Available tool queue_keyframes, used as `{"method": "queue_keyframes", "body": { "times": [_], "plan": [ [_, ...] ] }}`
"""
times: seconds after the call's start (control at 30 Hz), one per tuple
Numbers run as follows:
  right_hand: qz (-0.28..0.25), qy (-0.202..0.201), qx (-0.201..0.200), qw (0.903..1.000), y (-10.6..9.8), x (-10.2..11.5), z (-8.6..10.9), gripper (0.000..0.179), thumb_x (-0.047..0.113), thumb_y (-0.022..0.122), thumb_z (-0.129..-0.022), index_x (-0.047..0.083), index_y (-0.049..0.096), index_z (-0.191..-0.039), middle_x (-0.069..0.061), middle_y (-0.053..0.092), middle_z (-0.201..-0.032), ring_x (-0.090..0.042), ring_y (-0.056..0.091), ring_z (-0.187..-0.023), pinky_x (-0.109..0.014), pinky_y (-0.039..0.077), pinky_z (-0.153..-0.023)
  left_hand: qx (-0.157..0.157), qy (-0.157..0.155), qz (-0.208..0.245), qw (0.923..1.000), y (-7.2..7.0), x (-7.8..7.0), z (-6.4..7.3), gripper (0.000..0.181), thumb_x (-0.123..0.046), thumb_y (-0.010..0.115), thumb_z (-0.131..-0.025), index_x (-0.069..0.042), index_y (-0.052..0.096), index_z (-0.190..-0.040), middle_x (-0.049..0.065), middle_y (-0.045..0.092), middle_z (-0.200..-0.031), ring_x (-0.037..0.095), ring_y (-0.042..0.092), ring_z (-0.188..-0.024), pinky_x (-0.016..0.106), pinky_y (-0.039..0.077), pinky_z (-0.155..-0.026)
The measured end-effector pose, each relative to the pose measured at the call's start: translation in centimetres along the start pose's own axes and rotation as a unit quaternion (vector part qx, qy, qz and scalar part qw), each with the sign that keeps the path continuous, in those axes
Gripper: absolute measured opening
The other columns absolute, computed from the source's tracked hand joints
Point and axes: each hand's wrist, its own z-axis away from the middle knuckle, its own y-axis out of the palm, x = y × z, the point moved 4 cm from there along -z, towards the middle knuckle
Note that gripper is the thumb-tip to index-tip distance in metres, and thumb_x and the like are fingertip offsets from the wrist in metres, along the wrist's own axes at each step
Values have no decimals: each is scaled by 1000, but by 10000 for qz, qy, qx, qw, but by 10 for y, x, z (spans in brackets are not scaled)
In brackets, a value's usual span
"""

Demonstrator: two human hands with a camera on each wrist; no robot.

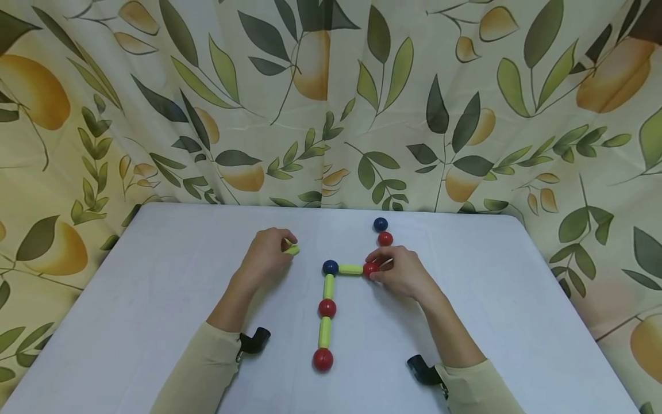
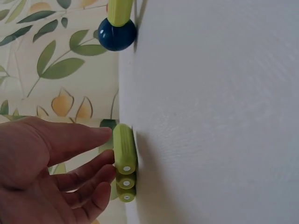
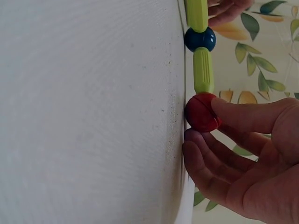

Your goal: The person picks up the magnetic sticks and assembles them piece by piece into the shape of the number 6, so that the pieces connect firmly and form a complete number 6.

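Note:
My right hand (image 1: 400, 270) pinches a red ball (image 1: 369, 269) between thumb and fingers, as the right wrist view also shows. That ball ends a short green rod (image 1: 351, 269) joined to a dark blue ball (image 1: 330, 267). From the blue ball, a second green rod (image 1: 328, 286), a red ball (image 1: 327, 308), another green rod (image 1: 324, 332) and a last red ball (image 1: 323, 360) run toward me. Left of this L shape, my left hand (image 1: 266, 253) hovers at three loose green rods (image 2: 124, 149) lying side by side, its loosely bent fingertips at their upper side.
Beyond my right hand lie a loose red ball (image 1: 385, 238) and a loose dark blue ball (image 1: 380, 224). A white table (image 1: 170, 259) lies under everything, and a leaf-and-fruit patterned curtain (image 1: 351, 132) hangs behind its far edge. Black wrist cameras (image 1: 256, 340) stick out at both sleeves.

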Motion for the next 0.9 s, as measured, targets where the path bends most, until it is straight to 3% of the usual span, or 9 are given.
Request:
{"method": "queue_keyframes", "body": {
  "times": [0.33,0.9],
  "plan": [
    [50,4,-12,10000,1,-1,0,30,10,79,-91,10,74,-120,-11,71,-111,-26,65,-101,-35,58,-84,-40,93,-478,9988,5,-2,1,27,3,67,-87,-4,76,-112,11,69,-97,25,60,-88,39,55,-81],
    [121,-24,-27,9999,1,-1,0,30,10,79,-91,10,74,-120,-11,71,-111,-26,65,-101,-37,58,-85,186,35,-451,9988,11,-6,5,25,4,71,-87,-11,74,-107,10,69,-97,25,61,-87,36,59,-79]
  ]
}}
